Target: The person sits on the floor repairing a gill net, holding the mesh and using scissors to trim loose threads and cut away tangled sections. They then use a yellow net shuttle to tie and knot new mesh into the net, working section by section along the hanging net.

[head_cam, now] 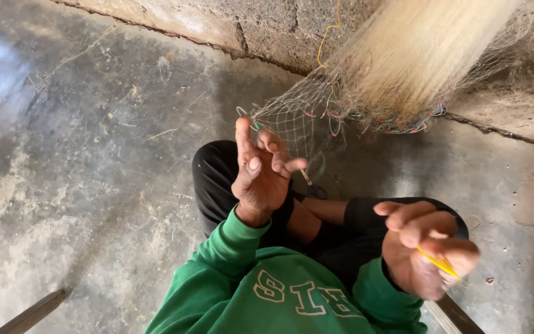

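My left hand [261, 173] is raised in front of me, its fingers pinching the lower edge of a pale fishing net [316, 105]. The net hangs from the upper right in a thick bundle [415, 55] with coloured cord along its hem. My right hand [424, 253] is lower and closer to me at the right, closed around a thin yellow netting needle [439, 265]. A fine line seems to run between needle and net, too thin to trace. My green sleeves and crossed legs in black trousers [217, 179] fill the bottom centre.
Bare, stained concrete floor [81, 154] spreads to the left. A rough block wall [248, 25] runs along the top, with a yellow cord [326, 37] hanging on it. A wooden slat [32, 312] lies at the bottom left, another by my right hand.
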